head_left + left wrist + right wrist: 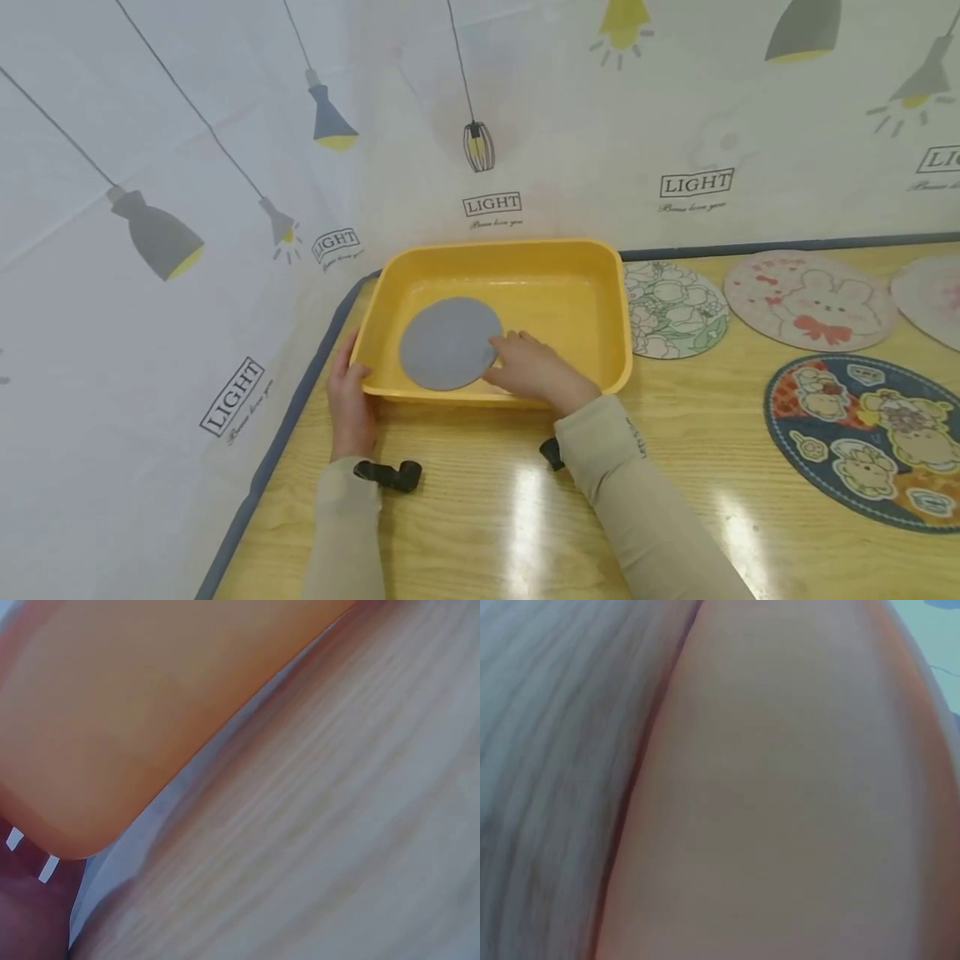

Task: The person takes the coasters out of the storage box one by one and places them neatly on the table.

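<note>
A yellow plastic tub [573,292] stands on the wooden table against the wall covering. My left hand [351,400] grips its front left corner, with the thumb over the rim. Inside the tub, toward the left, is a plain grey round mat [446,343]. Reaching over the front rim, my right hand [532,367] pinches the mat's right edge between thumb and fingers. The left wrist view shows the tub's outer wall [150,712] and part of my left hand [34,907] at its corner. Only the tub's wall [772,787] and the table fill the right wrist view; the right hand is hidden there.
Right of the tub lie a round green floral mat [675,310], a pink rabbit mat [810,300] and a partly cut-off pale pink mat [930,292]. A larger dark mat with cartoon bears [870,442] lies nearer. Lamp-print sheeting [570,100] rises behind and at left.
</note>
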